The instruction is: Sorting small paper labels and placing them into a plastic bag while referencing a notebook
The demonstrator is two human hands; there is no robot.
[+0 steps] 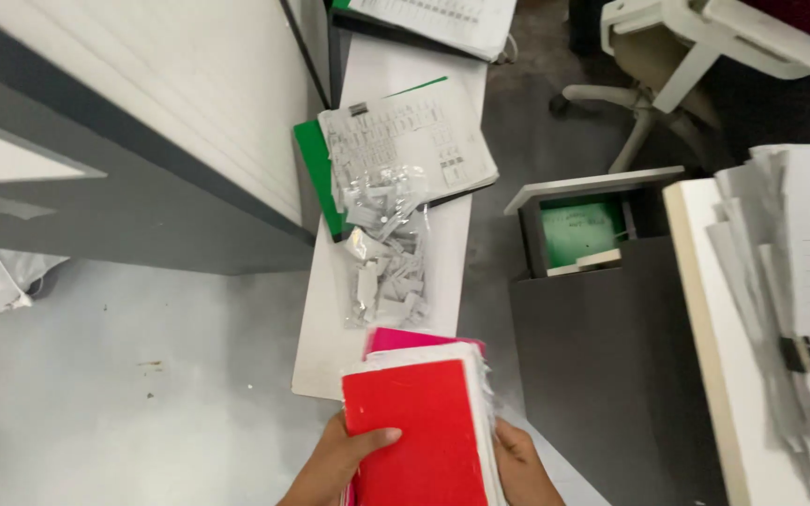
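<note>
Both hands, left hand (344, 459) and right hand (522, 464), grip clamped on a thick red-covered paper stack (424, 426).

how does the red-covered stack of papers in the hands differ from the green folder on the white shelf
The red-covered stack of papers is held by the left hand and right hand; the green folder lies untouched on the white shelf. The red cover is bare; the green one is mostly hidden under a printed sheet and a clear bag of grey parts. Both hold paper.

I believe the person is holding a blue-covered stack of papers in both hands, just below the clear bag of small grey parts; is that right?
Not quite: the head view shows the stack's cover is red, not blue. Both the left hand and the right hand do hold it, just below the clear bag of grey parts.
</note>
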